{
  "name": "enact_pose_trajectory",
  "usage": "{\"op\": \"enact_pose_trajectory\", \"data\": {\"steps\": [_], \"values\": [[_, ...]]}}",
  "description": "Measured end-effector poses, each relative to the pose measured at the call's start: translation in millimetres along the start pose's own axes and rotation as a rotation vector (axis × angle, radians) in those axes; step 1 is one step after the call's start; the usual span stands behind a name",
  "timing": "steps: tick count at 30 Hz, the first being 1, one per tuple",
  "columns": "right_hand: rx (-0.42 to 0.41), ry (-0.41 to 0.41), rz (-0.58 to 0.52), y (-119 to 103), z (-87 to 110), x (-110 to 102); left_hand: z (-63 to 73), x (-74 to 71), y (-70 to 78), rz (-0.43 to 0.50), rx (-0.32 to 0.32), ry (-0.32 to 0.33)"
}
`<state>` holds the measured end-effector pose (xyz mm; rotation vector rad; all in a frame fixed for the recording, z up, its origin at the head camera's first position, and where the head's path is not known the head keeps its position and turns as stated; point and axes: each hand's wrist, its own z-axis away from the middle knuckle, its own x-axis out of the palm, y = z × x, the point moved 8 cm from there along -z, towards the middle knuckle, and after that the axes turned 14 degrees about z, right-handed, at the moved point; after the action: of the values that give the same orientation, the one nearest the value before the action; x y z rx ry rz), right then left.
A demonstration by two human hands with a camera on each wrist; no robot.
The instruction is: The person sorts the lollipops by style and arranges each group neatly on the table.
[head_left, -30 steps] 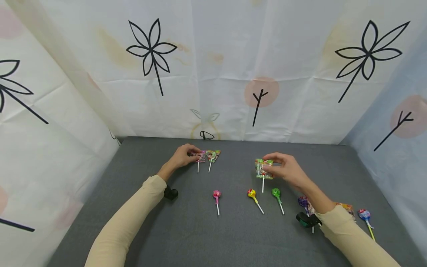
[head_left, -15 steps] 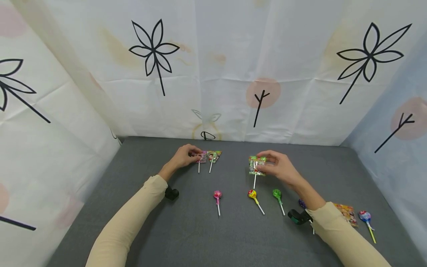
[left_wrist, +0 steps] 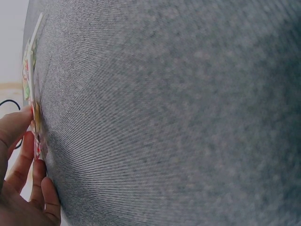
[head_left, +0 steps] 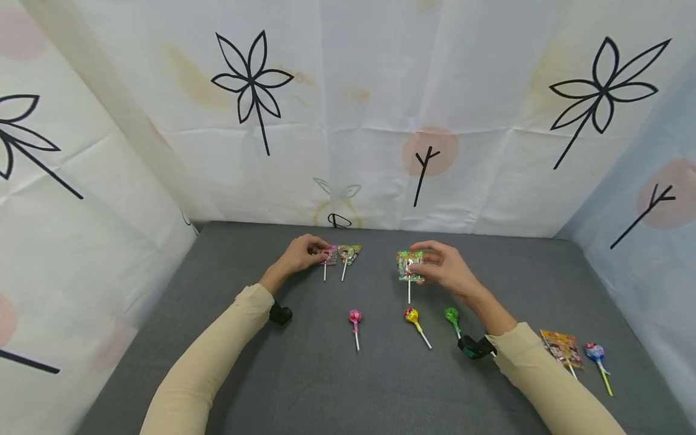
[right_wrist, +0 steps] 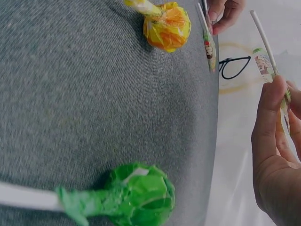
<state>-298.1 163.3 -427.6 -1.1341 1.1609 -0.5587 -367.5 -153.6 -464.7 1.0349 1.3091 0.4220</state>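
Note:
My left hand rests at the back of the grey table, thumb and fingers pinching a flat lollipop in a pink wrapper. Just right of it lies another flat lollipop in a green-and-orange wrapper, its white stick toward me. My right hand holds a flat lollipop in a bright green wrapper by its right side, stick pointing down. In the right wrist view this held lollipop is off the table, thumb against the wrapper. The fingers of my left hand are partly hidden behind the pink wrapper.
Nearer me lie round lollipops: pink, yellow and green, the last partly behind my right wrist camera. At right are an orange-wrapped flat lollipop and a blue round one. A white patterned cloth stands behind the table.
My right hand has moved left and slightly back with the green-wrapped lollipop. The purple round lollipop is now hidden by my right arm. My left hand stays in place.

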Motion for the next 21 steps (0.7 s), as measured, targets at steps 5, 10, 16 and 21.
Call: {"op": "enact_pose_trajectory", "data": {"steps": [5, 10, 16, 21], "values": [[-0.004, 0.003, -0.026, -2, -1.6, 3, -1.2, 0.0, 0.4, -0.003, 0.007, -0.002], [-0.002, 0.029, 0.015, -1, -1.8, 4, -1.9, 0.2, -0.1, -0.007, 0.012, 0.002], [0.013, 0.048, -0.014, 3, -4.3, 8, -2.5, 0.9, -4.3, -0.014, 0.001, 0.002], [0.019, 0.056, -0.033, 3, -9.9, 12, -2.7, 1.4, -4.5, -0.011, 0.002, 0.004]]}}
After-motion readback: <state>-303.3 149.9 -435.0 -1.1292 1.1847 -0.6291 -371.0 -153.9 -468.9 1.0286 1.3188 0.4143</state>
